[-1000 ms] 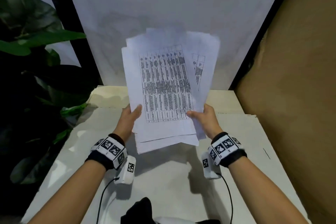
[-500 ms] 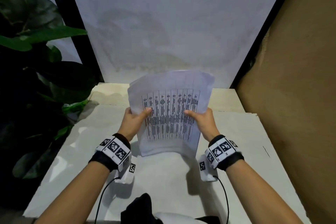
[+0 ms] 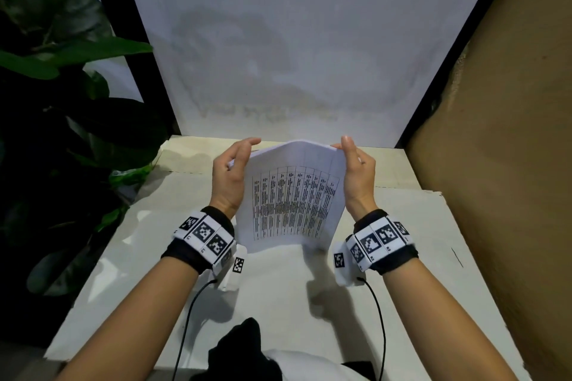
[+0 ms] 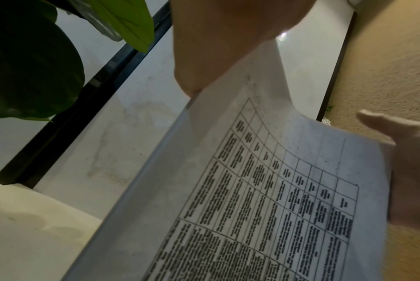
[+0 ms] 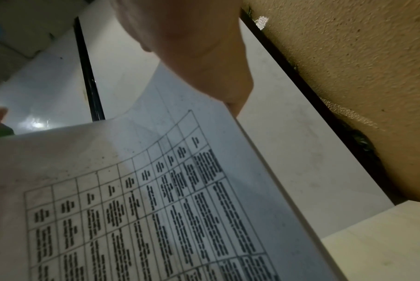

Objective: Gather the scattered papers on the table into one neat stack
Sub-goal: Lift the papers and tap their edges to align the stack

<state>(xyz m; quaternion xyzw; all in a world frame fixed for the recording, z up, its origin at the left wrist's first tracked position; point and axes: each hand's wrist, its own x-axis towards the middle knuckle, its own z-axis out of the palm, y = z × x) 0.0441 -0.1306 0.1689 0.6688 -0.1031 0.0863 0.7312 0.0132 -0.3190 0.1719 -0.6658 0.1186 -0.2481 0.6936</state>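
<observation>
Squaring the bundle is the step in hand: the papers [image 3: 292,195] stand on their lower edge on the desk [image 3: 402,272], upright and bowed a little toward the camera, the printed table on the front sheet facing the person. A second ago the sheets were fanned out and raised high in front of the wall, several corners showing; half a second ago they had come down lower, held by the sides with thumbs on the front. Now no stray corners show in the head view, and both hands have slid up to the top corners. The left hand [image 3: 230,176] lies along the left edge, fingers [image 3: 247,145] loosely curved over the top corner; the left wrist view shows its thumb against the paper's edge. The right hand [image 3: 359,175] lies along the right edge, thumb raised at the top corner; whether either hand truly pinches or only steadies the edges I cannot tell. No loose sheet is visible elsewhere on the desk. Judgement: gathering looks finished, alignment nearly so; what remains is likely a tap or two on the desk, then laying the stack flat. Risk: the bowed sheets could slip apart if the side pressure eases. A leafy plant [image 3: 62,71] stands to the left.
</observation>
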